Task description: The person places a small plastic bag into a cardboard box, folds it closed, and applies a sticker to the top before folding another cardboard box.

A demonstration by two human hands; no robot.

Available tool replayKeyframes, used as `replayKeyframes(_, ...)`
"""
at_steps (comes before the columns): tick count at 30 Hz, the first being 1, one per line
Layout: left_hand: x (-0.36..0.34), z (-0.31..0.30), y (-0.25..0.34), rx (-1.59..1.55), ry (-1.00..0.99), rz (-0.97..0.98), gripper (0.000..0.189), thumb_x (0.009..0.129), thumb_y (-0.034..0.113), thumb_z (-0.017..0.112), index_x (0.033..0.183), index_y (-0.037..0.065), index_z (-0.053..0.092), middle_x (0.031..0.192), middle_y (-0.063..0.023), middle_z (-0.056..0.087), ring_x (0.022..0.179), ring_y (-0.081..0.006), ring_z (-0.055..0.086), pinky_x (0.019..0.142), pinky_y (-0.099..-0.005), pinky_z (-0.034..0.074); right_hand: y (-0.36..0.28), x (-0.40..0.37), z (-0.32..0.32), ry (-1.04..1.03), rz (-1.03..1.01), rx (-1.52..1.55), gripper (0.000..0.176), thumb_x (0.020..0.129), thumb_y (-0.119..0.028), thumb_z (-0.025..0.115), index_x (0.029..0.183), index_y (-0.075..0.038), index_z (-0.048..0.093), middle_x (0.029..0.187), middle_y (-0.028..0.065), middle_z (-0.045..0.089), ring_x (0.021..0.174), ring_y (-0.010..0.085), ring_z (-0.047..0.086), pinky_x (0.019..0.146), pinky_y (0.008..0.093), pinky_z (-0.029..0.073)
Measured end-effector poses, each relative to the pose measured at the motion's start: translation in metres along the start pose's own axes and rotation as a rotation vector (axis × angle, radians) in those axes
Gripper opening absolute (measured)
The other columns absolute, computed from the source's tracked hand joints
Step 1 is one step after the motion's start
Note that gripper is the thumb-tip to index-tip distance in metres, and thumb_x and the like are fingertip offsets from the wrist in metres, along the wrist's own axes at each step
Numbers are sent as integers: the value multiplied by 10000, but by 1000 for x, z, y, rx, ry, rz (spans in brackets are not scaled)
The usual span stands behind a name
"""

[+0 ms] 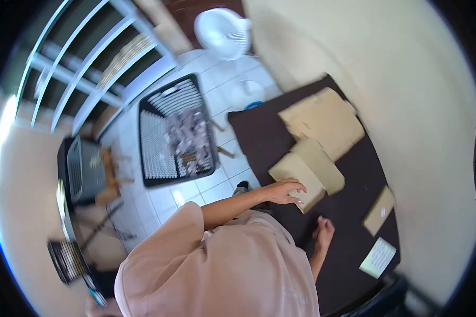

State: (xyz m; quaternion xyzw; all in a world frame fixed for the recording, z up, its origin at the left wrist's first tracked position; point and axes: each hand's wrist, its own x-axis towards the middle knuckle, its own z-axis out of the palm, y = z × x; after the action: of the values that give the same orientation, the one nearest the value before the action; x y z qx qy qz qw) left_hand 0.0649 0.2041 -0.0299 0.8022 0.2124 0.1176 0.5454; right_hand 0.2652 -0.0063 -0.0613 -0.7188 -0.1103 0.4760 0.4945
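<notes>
Seen from the head camera, a person's left hand (pixel 284 191) lies across the top of 1 cardboard box (pixel 291 168) with 1 flap (pixel 318 165) standing off it, on 1 dark brown table (pixel 262 140); whether the fingers grip or just press, one cannot tell. The right hand (pixel 323 232), released and half-curled, is just beside the box at 5 o'clock. From the box, flattened cardboard (pixel 328 119), its layers uncountable, lies at 1 o'clock, 1 narrow carton (pixel 378 212) at 4 and 1 written sheet (pixel 378 258) between 4 and 5. Off the table are 1 black basket (pixel 154 145) of blurred grey packets (pixel 188 132) at 10, 1 gray crate (pixel 87 168) at 9, 1 white fan (pixel 222 34) at 11 and 1 shelving rack (pixel 149 80) at 10. The left hand hides part of the box; the pink shirt (pixel 238 269) blocks the foreground.
</notes>
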Motion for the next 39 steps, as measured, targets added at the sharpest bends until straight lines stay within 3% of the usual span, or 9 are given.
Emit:
replayKeyframes(3,-38,-33,-10,-171,350,-47,336,853,190,738,1133,44,626,912,-90,630,835,-175,625,738,-311,516,12,-18,20,-202,130,-218,461,932,-378,649,586,-94,537,427,-38,379,327,59,286,349,255,193)
replayKeyframes(5,-72,-55,-17,-325,639,-148,205,915,136,672,1083,22,646,822,-15,631,737,-65,577,662,-247,490,-11,-43,43,-353,186,-474,422,932,-344,659,637,-48,602,517,-33,469,515,52,408,474,261,305)
replayKeyframes(10,-174,-103,-86,-219,1302,-229,135,937,144,640,981,18,664,777,-29,644,731,-78,569,663,-256,473,20,-37,63,-589,143,-684,292,944,-240,645,734,-38,637,634,-13,568,601,56,453,557,262,377)
replayKeyframes(14,-274,-138,-126,-38,1458,-400,132,944,68,583,1055,15,631,750,9,588,663,-46,507,578,-214,408,-26,-41,133,-776,124,-868,283,911,-251,673,790,4,656,639,24,606,595,75,510,546,269,423)
replayKeyframes(21,-402,-183,-118,-230,1717,-447,139,954,143,615,1007,19,647,701,9,578,624,-55,516,550,-220,420,-65,-64,365,-1039,-321,-752,226,872,-186,686,767,13,671,564,29,593,513,71,527,495,265,409)
replayKeyframes(30,-573,-178,-71,-196,1789,-651,166,976,104,560,1073,-21,610,779,-22,561,693,-79,510,621,-227,416,107,29,611,-1022,-73,-1171,198,849,-22,663,1043,-23,700,805,114,699,646,183,682,512,328,572)
replayKeyframes(33,-638,-143,-59,-155,1846,-815,186,995,148,555,1051,-22,603,753,-16,528,668,-81,478,599,-235,398,151,54,639,-891,129,-1255,268,818,-153,705,1066,-54,721,842,147,717,701,244,719,539,322,562)
replayKeyframes(35,-671,-124,-50,-164,1915,-933,188,994,157,563,1043,-19,607,738,-10,520,653,-71,466,579,-232,385,180,61,641,-716,-40,-1333,389,817,-333,724,1090,-56,710,931,193,713,909,307,708,663,384,571)
replayKeyframes(39,-707,-102,-54,-200,1954,-992,167,984,144,577,1027,-13,610,729,-8,535,628,-65,476,558,-227,389,201,65,651,-636,-205,-1508,503,822,-488,688,1083,-59,714,965,230,704,956,360,683,788,457,556)
